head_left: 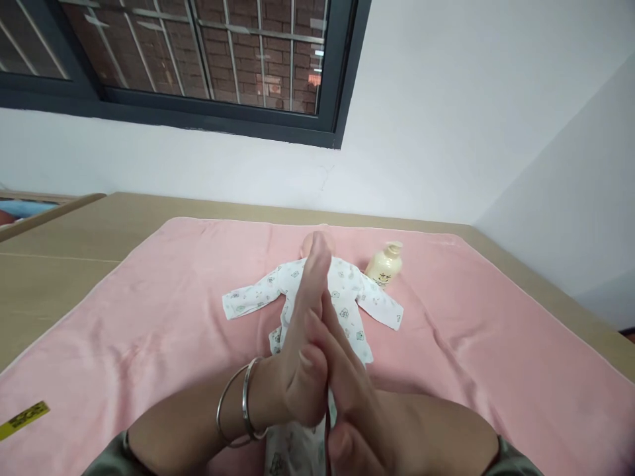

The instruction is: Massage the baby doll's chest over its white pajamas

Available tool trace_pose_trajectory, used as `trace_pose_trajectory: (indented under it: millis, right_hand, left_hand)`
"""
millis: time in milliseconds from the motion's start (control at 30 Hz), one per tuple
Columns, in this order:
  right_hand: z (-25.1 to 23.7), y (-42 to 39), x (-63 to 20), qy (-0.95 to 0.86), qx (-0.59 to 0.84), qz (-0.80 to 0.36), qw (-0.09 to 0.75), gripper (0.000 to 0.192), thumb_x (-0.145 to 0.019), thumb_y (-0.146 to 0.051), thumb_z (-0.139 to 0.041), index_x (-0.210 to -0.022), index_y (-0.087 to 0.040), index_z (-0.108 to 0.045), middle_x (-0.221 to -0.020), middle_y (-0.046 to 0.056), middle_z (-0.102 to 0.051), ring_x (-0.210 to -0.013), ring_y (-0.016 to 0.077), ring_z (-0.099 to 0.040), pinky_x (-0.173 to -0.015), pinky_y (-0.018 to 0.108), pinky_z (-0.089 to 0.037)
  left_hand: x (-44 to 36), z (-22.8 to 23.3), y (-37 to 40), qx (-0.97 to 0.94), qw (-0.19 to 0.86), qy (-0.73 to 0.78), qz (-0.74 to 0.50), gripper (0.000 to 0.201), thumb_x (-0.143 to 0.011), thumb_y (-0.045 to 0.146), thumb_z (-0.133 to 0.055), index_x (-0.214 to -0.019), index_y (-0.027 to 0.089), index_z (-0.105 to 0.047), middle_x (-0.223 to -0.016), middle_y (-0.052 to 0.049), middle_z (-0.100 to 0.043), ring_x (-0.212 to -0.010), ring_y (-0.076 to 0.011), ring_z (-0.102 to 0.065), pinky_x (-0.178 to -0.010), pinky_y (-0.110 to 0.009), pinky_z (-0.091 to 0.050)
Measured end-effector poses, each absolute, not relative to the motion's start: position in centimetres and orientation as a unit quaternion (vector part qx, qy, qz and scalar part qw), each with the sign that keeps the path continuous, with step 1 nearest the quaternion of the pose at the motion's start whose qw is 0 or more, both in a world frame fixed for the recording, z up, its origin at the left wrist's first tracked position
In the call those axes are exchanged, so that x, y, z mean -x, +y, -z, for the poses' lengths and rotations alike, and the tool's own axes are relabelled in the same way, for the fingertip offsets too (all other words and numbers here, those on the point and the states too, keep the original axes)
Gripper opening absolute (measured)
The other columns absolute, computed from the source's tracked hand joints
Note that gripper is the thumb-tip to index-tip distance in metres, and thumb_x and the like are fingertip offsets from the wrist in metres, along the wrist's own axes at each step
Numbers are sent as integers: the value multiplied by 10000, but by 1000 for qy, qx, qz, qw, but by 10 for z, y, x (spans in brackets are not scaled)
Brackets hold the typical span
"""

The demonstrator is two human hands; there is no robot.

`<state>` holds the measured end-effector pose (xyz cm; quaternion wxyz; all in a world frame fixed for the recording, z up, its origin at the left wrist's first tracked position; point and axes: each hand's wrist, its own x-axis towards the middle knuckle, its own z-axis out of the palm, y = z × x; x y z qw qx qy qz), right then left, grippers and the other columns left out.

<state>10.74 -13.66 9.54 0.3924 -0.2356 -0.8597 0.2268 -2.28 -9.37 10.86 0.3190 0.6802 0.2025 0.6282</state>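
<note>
My left hand [307,337] and my right hand [350,370] are pressed palm to palm in front of me, fingers stretched out and pointing away. No object shows between them. Two silver bangles [245,400] circle my left wrist. Beyond my hands, a small white printed baby top [344,297] is spread with both sleeves out to the sides; its middle is hidden by my hands. A round pinkish thing [307,246] at its collar is mostly covered by my fingers. White printed cloth [278,449] also shows below my wrists. Beside the right sleeve is a cream pump bottle [385,266].
A pink blanket [173,297] covers most of the wooden surface [64,277]. A yellow strip with dark print [24,420] lies at the left edge. White walls [421,119] and a barred, dark-framed window [218,59] stand behind.
</note>
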Motion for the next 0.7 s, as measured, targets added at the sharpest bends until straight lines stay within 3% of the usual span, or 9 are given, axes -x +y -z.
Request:
trace_pose_trajectory:
  millis: [133, 233, 333, 400, 467, 567, 700]
  right_hand:
    - [-120, -144, -113, -794, 261, -370, 405, 639, -1082, -473, -348, -1642, -369, -57, -1730, -30, -100, -1591, 236, -94, -1296, 503, -210]
    - [-128, -135, -113, -732, 286, -445, 429, 524, -1100, -461, -276, -1614, -360, -251, -1680, 3, -305, -1548, 219, -290, -1248, 486, -333]
    - [-117, -105, -113, -736, 341, -386, 439, 502, -1079, -467, -355, -1567, -349, -379, -1566, 38, -502, -1433, 257, -493, -1147, 507, -474]
    - [-102, -78, -113, -745, 431, -258, 439, 497, -1067, -407, -377, -1549, -294, -424, -1498, 76, -575, -1385, 275, -544, -1128, 528, -489]
    - [-86, -55, -113, -775, 497, -126, 369, 490, -1039, -286, -360, -1495, -184, -510, -1492, 128, -572, -1413, 296, -510, -1185, 552, -419]
    - [-66, -36, -111, -824, 517, -34, 230, 557, -968, -150, -370, -1496, -5, -471, -1560, 217, -462, -1505, 321, -371, -1260, 516, -307]
    - [-52, -26, -110, -834, 529, -16, 159, 609, -928, -100, -387, -1523, 26, -413, -1591, 218, -414, -1530, 316, -319, -1275, 493, -265]
  left_hand:
    - [14, -92, -65, -647, 333, 219, -650, 769, -965, 762, -204, -1596, 325, -257, -1705, -30, -250, -1601, -294, -83, -1315, -531, -147]
    - [9, -78, -37, -599, 368, 285, -651, 690, -1017, 676, -141, -1576, 309, -314, -1699, -41, -272, -1593, -260, -156, -1308, -498, -186]
    - [6, -63, -13, -547, 399, 374, -634, 621, -1060, 581, -158, -1518, 258, -425, -1654, -79, -371, -1555, -250, -292, -1288, -474, -254]
    - [5, -52, -1, -540, 392, 413, -620, 546, -1074, 511, -242, -1464, 219, -489, -1606, -107, -447, -1514, -256, -378, -1265, -464, -308]
    - [3, -40, 7, -548, 378, 434, -606, 457, -1065, 406, -324, -1416, 194, -526, -1556, -122, -507, -1471, -251, -442, -1246, -451, -344]
    - [0, -27, 15, -562, 382, 453, -577, 406, -1014, 277, -394, -1380, 182, -541, -1502, -129, -559, -1414, -244, -509, -1221, -447, -384]
    - [-2, -18, 19, -570, 361, 479, -561, 403, -982, 249, -413, -1352, 178, -557, -1446, -140, -602, -1364, -267, -553, -1187, -481, -420]
